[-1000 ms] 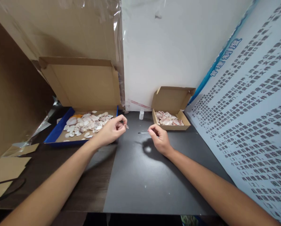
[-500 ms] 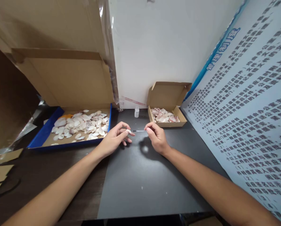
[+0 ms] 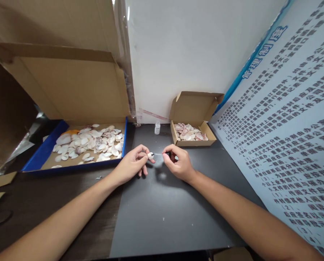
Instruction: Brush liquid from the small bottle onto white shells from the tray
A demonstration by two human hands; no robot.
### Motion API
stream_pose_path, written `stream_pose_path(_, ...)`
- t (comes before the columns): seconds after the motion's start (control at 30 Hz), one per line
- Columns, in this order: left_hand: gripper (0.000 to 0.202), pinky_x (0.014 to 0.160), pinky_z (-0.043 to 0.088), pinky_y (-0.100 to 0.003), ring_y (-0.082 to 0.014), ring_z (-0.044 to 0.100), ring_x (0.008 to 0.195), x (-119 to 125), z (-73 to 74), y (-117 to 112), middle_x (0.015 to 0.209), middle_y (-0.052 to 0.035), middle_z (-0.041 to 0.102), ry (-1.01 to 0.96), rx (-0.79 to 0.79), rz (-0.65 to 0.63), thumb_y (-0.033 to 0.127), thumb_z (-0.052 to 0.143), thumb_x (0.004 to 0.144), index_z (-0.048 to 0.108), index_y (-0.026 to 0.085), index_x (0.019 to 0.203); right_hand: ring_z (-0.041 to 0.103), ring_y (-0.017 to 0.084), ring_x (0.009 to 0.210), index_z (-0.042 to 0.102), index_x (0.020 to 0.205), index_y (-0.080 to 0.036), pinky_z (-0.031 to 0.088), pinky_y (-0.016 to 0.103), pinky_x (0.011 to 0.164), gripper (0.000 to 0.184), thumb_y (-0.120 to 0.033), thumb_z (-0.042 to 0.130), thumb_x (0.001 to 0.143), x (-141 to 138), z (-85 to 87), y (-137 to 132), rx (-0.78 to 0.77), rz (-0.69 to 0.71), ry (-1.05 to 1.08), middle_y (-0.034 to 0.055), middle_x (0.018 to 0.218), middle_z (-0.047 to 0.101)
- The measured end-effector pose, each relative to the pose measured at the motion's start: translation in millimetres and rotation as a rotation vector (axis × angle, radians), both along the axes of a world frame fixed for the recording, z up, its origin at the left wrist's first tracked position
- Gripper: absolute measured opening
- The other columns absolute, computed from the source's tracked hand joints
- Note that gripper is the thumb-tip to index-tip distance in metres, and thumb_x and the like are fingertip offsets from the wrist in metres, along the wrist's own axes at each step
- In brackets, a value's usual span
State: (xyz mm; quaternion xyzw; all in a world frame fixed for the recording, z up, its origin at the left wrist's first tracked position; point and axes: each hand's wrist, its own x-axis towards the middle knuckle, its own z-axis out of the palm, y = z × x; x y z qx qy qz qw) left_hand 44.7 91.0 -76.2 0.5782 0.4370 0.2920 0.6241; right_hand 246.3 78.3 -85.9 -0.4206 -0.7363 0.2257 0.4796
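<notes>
In the head view, the left hand [image 3: 131, 164] has its thumb and fingertips closed on a small, whitish, rounded shell [image 3: 150, 156], held just above the counter, while the right hand [image 3: 180, 165] pinches a thin applicator brush with a black end and a pale, translucent stem [image 3: 159, 154]. The step in hand appears to be bringing the brush's dark tip to the shell; the two meet in the picture, though whether they touch I cannot tell. The next move seems to call for a steady left grip and a light stroke from the right. Near them stands a small, clear, white-labelled bottle [image 3: 157, 128] (too small to make out its wording). The dark counter [image 3: 83, 203] shows wood grain on the left and a smooth, matte grey sheet [image 3: 151, 221] under the hands. At left, a glossy blue-walled tray [image 3: 43, 152] holds loose, pale, fan-shaped and oval shells [image 3: 96, 143]; at right, a brown cardboard box [image 3: 196, 144] with its lid raised contains ridged, pinkish-white shells [image 3: 190, 133].
</notes>
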Motion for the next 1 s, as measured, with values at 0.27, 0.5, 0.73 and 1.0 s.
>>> stream_pose_path(0.27, 0.037, 0.038, 0.043, -0.016, -0.0068, 0.061, 0.046, -1, 5.1, 2, 0.104, -0.0081, 0.069, -0.074, -0.127, -0.059, 0.046, 0.062, 0.079, 0.040, 0.018, 0.088, 0.041, 0.008, 0.050, 0.061, 0.083, -0.018, 0.036, 0.021, 0.051, 0.005, -0.020, 0.057, 0.084, -1, -1.1, -1, 0.022, 0.036, -0.026, -0.0032, 0.064, 0.051)
stream_pose_path(0.5, 0.029, 0.040, 0.043, -0.017, -0.0057, 0.059, 0.046, -1, 7.6, 1, 0.103, -0.0054, 0.066, -0.091, -0.141, -0.035, 0.037, 0.060, 0.081, 0.039, 0.019, 0.086, 0.042, 0.009, 0.051, 0.061, 0.085, -0.018, 0.037, 0.021, 0.051, 0.008, -0.023, 0.055, 0.086, -1, -1.5, -2, 0.029, 0.052, 0.014, -0.0021, 0.066, 0.053)
stream_pose_path(0.73, 0.021, 0.047, 0.041, -0.014, -0.0031, 0.047, 0.052, -4, 8.6, 0, 0.065, 0.0064, 0.048, -0.122, -0.157, -0.008, 0.029, 0.064, 0.077, 0.049, 0.018, 0.087, 0.041, 0.008, 0.051, 0.061, 0.081, -0.018, 0.036, 0.021, 0.051, 0.006, -0.022, 0.057, 0.084, -2, -2.3, -4, 0.029, 0.024, -0.030, -0.0017, 0.067, 0.055)
stream_pose_path(1.0, 0.014, 0.042, 0.037, -0.015, -0.0034, 0.044, 0.046, -2, 11.6, -2, 0.062, 0.0070, 0.047, -0.089, -0.183, -0.019, 0.022, 0.058, 0.075, 0.045, 0.018, 0.082, 0.043, 0.009, 0.052, 0.062, 0.084, -0.019, 0.038, 0.023, 0.053, 0.011, -0.027, 0.055, 0.087, -1, -2.0, -5, -0.022, 0.020, -0.026, -0.0012, 0.068, 0.055)
